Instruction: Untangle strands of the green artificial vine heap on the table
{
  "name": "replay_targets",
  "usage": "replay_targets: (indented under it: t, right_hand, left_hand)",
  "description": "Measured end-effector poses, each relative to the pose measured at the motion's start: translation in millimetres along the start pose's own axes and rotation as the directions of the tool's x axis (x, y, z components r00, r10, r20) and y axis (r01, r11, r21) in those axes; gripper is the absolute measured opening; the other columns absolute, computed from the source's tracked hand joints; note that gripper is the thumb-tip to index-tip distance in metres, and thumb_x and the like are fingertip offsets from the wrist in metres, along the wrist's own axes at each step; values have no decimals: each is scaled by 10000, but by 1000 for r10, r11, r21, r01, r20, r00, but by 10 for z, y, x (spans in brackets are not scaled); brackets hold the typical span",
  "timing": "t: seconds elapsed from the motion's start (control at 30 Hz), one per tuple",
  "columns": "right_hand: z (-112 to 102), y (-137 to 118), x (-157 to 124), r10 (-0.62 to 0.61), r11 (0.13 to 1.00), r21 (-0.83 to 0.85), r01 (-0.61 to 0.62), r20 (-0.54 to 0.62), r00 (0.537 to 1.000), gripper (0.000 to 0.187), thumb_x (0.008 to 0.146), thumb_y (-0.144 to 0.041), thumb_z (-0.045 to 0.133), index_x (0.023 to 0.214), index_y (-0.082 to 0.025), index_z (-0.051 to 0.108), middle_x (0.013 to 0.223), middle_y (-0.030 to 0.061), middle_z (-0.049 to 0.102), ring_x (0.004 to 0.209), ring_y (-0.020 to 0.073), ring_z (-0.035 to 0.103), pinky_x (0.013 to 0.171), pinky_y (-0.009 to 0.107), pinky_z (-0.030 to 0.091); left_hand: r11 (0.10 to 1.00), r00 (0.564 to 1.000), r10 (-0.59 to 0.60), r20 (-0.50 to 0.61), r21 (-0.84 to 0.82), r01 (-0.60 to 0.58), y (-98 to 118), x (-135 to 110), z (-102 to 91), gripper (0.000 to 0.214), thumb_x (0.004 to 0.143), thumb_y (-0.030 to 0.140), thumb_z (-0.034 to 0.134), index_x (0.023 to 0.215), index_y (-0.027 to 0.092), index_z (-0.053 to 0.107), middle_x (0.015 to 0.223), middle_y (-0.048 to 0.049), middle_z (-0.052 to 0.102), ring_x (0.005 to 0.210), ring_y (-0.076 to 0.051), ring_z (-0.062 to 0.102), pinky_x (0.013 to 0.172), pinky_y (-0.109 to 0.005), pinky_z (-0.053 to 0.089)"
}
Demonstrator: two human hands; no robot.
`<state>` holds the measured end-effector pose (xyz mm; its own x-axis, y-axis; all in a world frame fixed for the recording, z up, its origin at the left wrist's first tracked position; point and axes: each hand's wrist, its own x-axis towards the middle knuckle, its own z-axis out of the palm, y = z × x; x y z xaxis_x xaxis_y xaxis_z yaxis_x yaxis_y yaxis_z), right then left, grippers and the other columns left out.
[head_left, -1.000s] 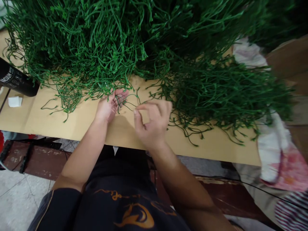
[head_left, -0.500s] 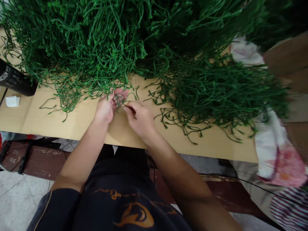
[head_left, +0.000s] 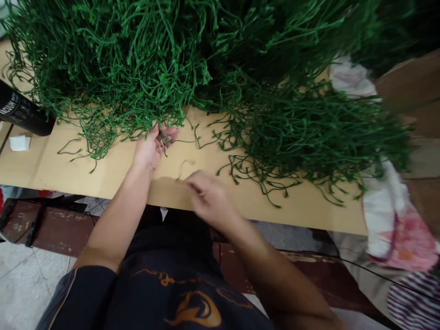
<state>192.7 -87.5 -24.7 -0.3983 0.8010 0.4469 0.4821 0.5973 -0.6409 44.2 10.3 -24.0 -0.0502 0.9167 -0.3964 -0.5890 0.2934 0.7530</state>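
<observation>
A big heap of thin green plastic stems [head_left: 172, 59] covers the back of a tan table [head_left: 113, 169]. My left hand [head_left: 151, 146] lies at the heap's near edge, fingers curled round a few green strands [head_left: 165, 135]. My right hand [head_left: 206, 195] is over the table's front edge, smeared by motion. A faint pale strand [head_left: 184, 165] seems to trail from its fingertips, but the blur hides the grip.
A black bottle [head_left: 20, 114] lies at the left end of the table beside a small white block [head_left: 19, 143]. White and pink cloth [head_left: 395, 220] hangs at the right. Loose green stems [head_left: 275, 183] trail toward the front edge.
My right hand went from pinching at the left hand's strands back toward my body and the table edge. The left hand stayed put and curled a little tighter.
</observation>
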Motion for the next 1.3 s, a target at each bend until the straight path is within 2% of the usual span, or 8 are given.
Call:
replay_targets:
  t: [0.1,0.23,0.4,0.53,0.63,1.07,1.2,1.3]
  right_hand:
    - [-507,403,70,182,930,-267,-254,-268,946,235,888,-332,456,765,-185,592,670,69,581,650,167,515,606,333,408]
    - [-885,719,177,64,696,-588,-412,-521,851,512,843,-541,476,1067,-106,625,954,218,573,977,335,509,813,522,342]
    - [-380,461,333,33,818,-530,-223,-344,938,474,882,-487,413,1142,-123,567,1074,193,550,1037,322,476,854,502,355]
    - [72,309,464,119,911,-385,-148,-98,988,257,895,-347,424,876,-178,616,823,99,616,807,232,518,735,388,391]
    - [148,303,480,133,950,-278,-145,-62,989,230,886,-246,415,724,-182,564,710,70,598,700,189,499,688,343,387]
    - [92,9,230,70,996,-36,-76,-146,987,321,878,-197,405,578,-217,296,525,-7,397,535,124,384,542,283,338]
    - [-283,222,121,46,971,-213,-110,-286,957,291,864,-232,455,575,-200,444,550,4,426,581,138,440,573,291,374]
    - [-747,580,35,108,853,-401,-333,-489,866,187,828,-312,522,779,-170,634,703,67,511,666,186,501,612,346,422]
  left_hand:
    - [999,998,2,59,32,-4,-45,-51,-7,291,923,282,401,713,163,564,703,-34,716,1007,-164,679,982,-334,480]
    - [998,995,15,96,61,-21,-76,-69,-35,248,895,284,469,747,146,612,783,-66,740,1019,-160,674,999,-325,455]
    - [997,994,32,102,73,-40,-82,-53,-36,237,882,286,483,773,139,634,872,-99,747,1089,-189,646,1038,-368,425]
    - [996,994,51,99,68,-58,-81,-66,-10,223,876,224,480,736,133,629,837,-89,747,1084,-179,648,1044,-351,421]
    - [996,993,36,110,78,-45,-73,-84,4,252,889,203,448,718,140,621,767,-66,741,1054,-155,661,1034,-339,430]
    - [1000,999,-20,46,9,20,-39,1,-72,303,926,270,384,703,158,554,732,-46,715,1080,-172,648,1043,-375,427]
    - [995,997,33,70,88,-39,-43,-60,-39,285,912,302,440,693,153,546,621,-20,672,911,-160,695,988,-370,464]
    - [983,993,65,95,167,-80,-44,-122,-4,270,865,359,530,695,149,540,594,-2,646,743,-132,686,914,-345,498]
